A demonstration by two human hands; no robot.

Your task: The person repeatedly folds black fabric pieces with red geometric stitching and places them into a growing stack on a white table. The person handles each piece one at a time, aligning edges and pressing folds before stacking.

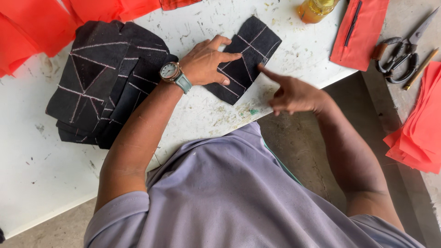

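Observation:
A small black fabric piece (248, 55) with pale chalk lines lies on the white worktable (46, 170). My left hand (206, 62), with a wristwatch on the wrist, rests flat on its left part and presses it down. My right hand (294, 94) hovers at the table's edge, its index finger stretched out and touching the piece's right edge. Neither hand grips anything. To the left lies a stack of larger black fabric pieces (105, 82) marked with chalk lines.
Orange-red fabric (32, 27) lies at the top left, another orange-red piece (358, 32) at the top right, and a pile (420, 133) at the right. Black scissors (402, 55), a pencil-like stick (420, 69) and a bottle of yellow liquid (317, 9) lie nearby.

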